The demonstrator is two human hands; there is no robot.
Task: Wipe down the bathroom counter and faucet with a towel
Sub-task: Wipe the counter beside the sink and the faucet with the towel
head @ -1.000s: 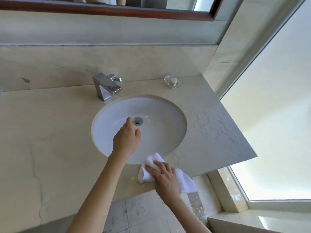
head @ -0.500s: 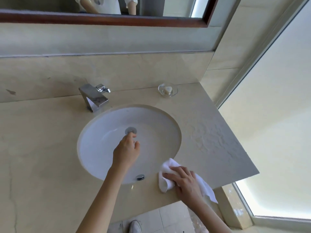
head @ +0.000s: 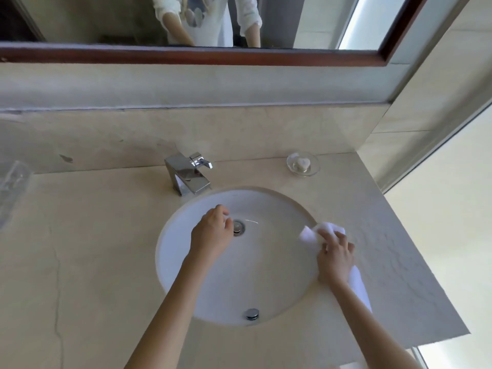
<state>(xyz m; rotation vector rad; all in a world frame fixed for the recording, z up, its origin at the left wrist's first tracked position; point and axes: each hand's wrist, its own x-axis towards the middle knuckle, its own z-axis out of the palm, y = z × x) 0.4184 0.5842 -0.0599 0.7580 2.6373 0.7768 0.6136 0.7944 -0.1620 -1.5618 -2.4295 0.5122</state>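
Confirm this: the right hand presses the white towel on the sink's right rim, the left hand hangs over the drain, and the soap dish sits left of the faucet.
Wrong on the soap dish: in the head view it sits right of the faucet, near the backsplash. The right hand does press the towel at the sink's right rim, and the left hand is over the drain.
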